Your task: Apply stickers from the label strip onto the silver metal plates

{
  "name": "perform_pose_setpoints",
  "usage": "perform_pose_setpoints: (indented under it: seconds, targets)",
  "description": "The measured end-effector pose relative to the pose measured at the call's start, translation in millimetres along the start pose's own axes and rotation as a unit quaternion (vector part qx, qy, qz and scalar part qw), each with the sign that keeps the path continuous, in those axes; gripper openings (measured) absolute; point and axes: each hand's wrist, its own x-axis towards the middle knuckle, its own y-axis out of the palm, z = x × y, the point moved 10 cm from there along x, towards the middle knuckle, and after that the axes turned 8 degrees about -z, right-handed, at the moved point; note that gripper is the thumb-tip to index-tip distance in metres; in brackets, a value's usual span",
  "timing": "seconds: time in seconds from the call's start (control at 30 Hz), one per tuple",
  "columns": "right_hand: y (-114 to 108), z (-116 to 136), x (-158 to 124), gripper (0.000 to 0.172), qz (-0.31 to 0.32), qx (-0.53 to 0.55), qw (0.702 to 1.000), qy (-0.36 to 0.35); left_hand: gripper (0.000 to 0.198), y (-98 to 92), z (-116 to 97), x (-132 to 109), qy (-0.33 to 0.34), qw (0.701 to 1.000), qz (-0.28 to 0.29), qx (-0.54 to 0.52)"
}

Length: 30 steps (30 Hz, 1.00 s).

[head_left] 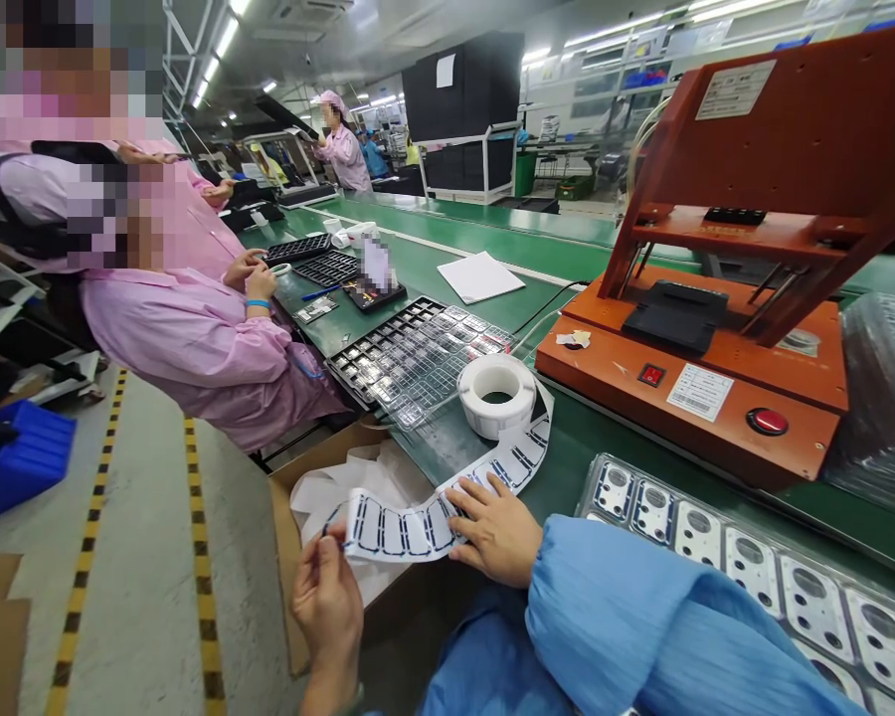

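Observation:
A long white backing strip [407,532] carries a row of thin black-and-blue frame-shaped stickers. It runs from a white roll [484,423] on the green bench and hangs over the edge. My left hand [329,587] is closed in a pinch at the strip's free end, on a thin dark sticker partly hidden by the fingers. Fingers spread, my right hand [496,532] lies flat on the strip near the bench edge. To the right, a clear tray [641,507] holds several silver plates with round holes.
An orange press [686,348] with a red button stands at right, beside stacked clear trays [884,398]. Left of the roll lies a partitioned tray [418,358]. Below the strip, a cardboard box [287,567] contains white waste paper. Co-workers in pink [194,328] sit along the bench's left side.

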Motion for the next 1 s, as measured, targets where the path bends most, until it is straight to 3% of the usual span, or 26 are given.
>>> perform_pose_setpoints:
  seconds: [0.2,0.37,0.47,0.53,0.67,0.8,1.0]
  targets:
    - [1.7,-2.1,-0.4,0.037,-0.002,0.008,1.0,0.012,0.018,8.9,-42.9,15.9,-0.032,0.991,-0.006,-0.131]
    - [4.2,-3.3,-1.4,0.038,0.003,0.016,1.0,0.023,0.015,14.2,-67.6,17.3,-0.013,0.986,0.008,-0.163]
    - [2.8,-3.2,-0.8,0.038,0.009,0.029,0.999,0.027,0.016,24.1,-75.4,15.0,-0.008,0.982,0.024,-0.187]
    - [-6.4,-0.7,1.0,0.036,-0.005,0.047,0.999,0.022,0.014,36.4,-69.8,8.6,-0.052,0.978,0.033,-0.201]
    - [-56.2,1.4,1.0,0.029,-0.113,0.181,0.976,0.053,0.014,78.8,-45.9,-30.4,-0.211,0.95,0.07,-0.218]
    - [-94.6,-17.4,-22.3,0.031,-0.176,0.412,0.872,0.2,0.025,128.6,-34.0,-93.0,-0.334,0.907,0.132,-0.222]
    - [-140.5,-44.7,-79.9,0.02,-0.281,0.386,0.833,0.28,0.021,181.6,-32.9,-172.2,-0.4,0.859,0.248,-0.201]
